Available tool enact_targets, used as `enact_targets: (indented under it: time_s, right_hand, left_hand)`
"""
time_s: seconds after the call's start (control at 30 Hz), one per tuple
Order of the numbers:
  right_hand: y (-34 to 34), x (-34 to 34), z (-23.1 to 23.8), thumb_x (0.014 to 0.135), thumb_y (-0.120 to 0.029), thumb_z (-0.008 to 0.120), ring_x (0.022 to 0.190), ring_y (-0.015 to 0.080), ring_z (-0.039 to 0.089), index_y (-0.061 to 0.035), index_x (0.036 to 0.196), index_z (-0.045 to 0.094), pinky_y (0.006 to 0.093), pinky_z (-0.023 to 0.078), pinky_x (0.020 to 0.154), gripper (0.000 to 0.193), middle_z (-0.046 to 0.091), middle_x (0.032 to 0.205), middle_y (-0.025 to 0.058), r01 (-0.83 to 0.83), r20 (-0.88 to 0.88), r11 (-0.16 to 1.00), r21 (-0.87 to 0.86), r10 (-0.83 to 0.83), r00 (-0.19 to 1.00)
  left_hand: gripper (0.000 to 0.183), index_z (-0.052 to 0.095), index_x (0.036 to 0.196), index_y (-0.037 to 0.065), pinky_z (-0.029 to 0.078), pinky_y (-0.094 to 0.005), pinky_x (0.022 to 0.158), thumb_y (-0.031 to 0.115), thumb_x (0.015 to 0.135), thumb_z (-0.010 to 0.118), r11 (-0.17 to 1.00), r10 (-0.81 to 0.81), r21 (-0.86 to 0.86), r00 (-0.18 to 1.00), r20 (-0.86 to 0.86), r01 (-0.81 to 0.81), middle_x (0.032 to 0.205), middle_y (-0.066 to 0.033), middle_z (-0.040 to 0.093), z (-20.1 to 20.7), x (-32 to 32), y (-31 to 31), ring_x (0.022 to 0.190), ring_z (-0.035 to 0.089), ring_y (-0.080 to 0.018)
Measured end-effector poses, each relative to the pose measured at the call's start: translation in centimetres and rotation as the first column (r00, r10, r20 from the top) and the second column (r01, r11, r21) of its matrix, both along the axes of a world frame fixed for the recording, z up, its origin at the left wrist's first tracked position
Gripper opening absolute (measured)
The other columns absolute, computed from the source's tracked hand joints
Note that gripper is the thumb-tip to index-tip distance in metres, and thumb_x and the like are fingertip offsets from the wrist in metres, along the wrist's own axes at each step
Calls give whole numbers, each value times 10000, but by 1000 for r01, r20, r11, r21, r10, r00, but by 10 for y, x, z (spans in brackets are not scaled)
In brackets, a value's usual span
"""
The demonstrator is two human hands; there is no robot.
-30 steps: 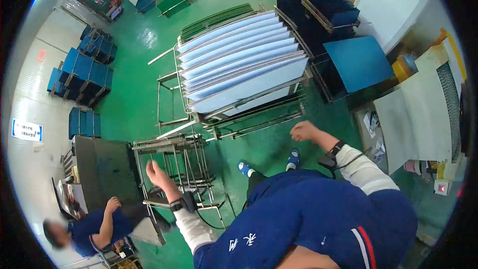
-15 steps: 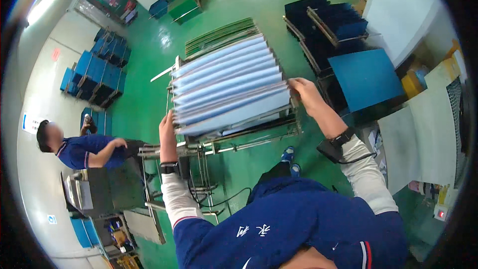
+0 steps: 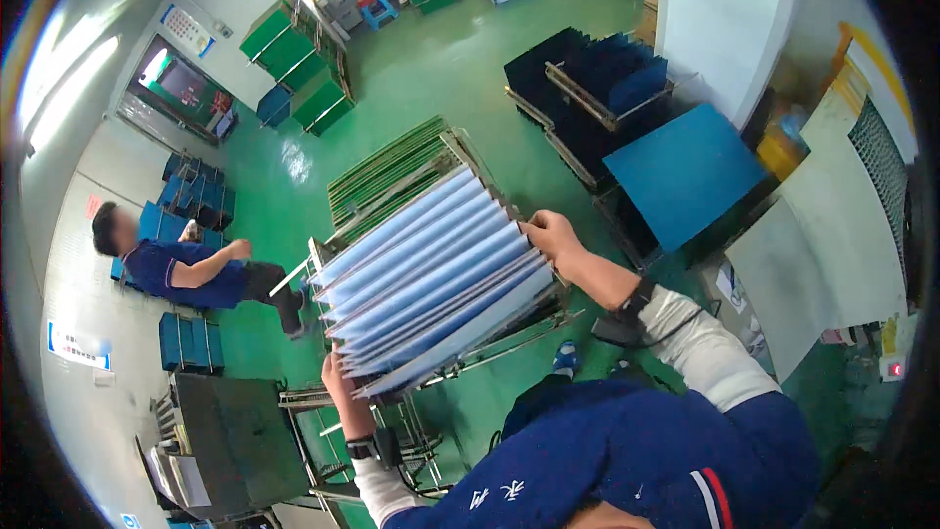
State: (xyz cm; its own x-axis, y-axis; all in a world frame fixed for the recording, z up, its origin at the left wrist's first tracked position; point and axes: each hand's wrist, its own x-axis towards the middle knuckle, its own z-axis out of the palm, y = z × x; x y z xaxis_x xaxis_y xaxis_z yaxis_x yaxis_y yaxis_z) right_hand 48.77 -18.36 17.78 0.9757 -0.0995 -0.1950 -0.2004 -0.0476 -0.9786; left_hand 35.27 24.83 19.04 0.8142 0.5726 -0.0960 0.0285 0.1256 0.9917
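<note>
Pale blue thin panels [image 3: 421,279] stand in a tight row in a metal rack [image 3: 509,341] in front of me, their upper edges fanned like pleats. My left hand [image 3: 343,384] pinches the left edges of the nearest panels, with its fingertips partly hidden. At the opposite edges, my right hand [image 3: 554,239] has its fingers curled round a panel's corner. The nearest panel leans toward me, and how many panels lie between my fingers cannot be made out. Behind them, green panels [image 3: 384,176] fill the rack's far part.
A large blue sheet [image 3: 687,174] lies on a stack at right, beside racks of dark panels [image 3: 587,88]. A co-worker [image 3: 186,269] walks at left, near racks of blue panels [image 3: 196,186]. A dark table [image 3: 238,441] stands at lower left. Green stacks [image 3: 299,54] stand farther back.
My view has turned, so the rack appears lower and more slanted. The nearest panels have tilted apart from the others, with both my hands still at their edges. The co-worker has stepped away from the dark table.
</note>
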Motion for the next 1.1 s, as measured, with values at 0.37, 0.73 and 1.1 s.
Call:
enact_targets:
  time_s: [0.37, 0.73, 1.1]
  right_hand:
    - [-190, -117, 36, 823, -265, 617, 640, 119, 494, 15, 779, 589, 287, 404, 582, 285, 554, 676, 47, 198, 79, 976, 90, -205, 976]
    - [-470, -347, 14, 837, -159, 564, 686, 151, 540, -33, 839, 587, 327, 447, 584, 128, 564, 726, 44, 846, -350, 432, 312, -776, 525]
    - [-577, -528, -92, 866, -300, 514, 823, 240, 585, -34, 1049, 579, 394, 498, 729, 329, 598, 951, 108, 917, -341, 33, 397, -923, 180]
  left_hand:
    - [243, 586, 835, 37, 293, -177, 417, 278, 854, 611, 981, -184, 57, 983, 3, 183, 632, 45, 502, 52, 7, -181, 505, 432, -16]
    - [227, 599, 868, -19, 342, -204, 541, 205, 863, 566, 680, -682, 184, 704, -198, 710, 671, 39, 490, 13, 31, -565, 608, 420, -43]
    - [301, 634, 962, -15, 441, -259, 633, 253, 832, 586, 131, -920, 223, 202, -337, 966, 796, -38, 626, -91, 18, -848, 713, 532, -98]
